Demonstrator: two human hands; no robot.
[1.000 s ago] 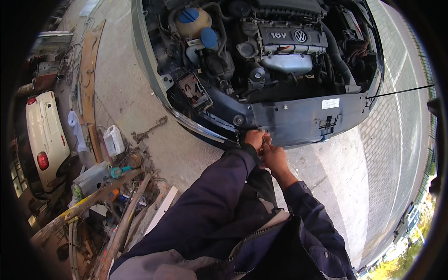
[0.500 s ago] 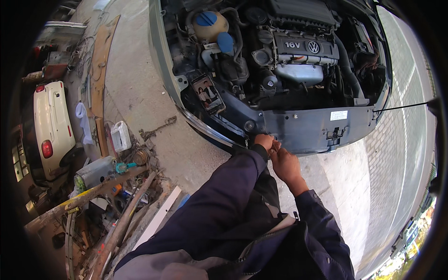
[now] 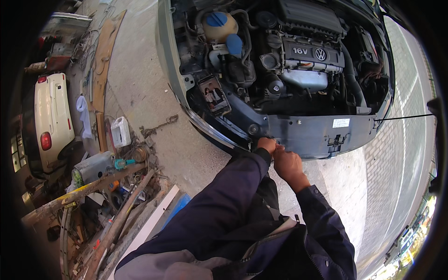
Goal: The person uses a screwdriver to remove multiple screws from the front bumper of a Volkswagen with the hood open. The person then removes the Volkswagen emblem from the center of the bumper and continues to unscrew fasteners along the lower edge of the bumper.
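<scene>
At the front edge of a dark car with its bonnet up, my left hand (image 3: 267,145) is closed low against the front panel (image 3: 317,134), left of its middle. My right hand (image 3: 289,166) is closed too, just right of and nearer than the left, its fingertips almost touching it. What the fingers hold is hidden or too small to make out. Behind the hands lies the engine bay, with a black engine cover (image 3: 308,52), a pale tank (image 3: 219,30) with a blue cap, and a second blue cap (image 3: 234,45).
A small picture-faced case (image 3: 214,95) rests in the bay's front left corner. Left of the car are a long board (image 3: 105,60), a white jug (image 3: 121,132), a metal box (image 3: 94,166) and piled scrap. A cream car (image 3: 52,112) stands farther left. Paving (image 3: 387,154) extends to the right.
The view has shifted slightly, so the car appears a little farther right and lower. My right hand has turned slightly, knuckles more toward the left hand. Both stay at the front edge.
</scene>
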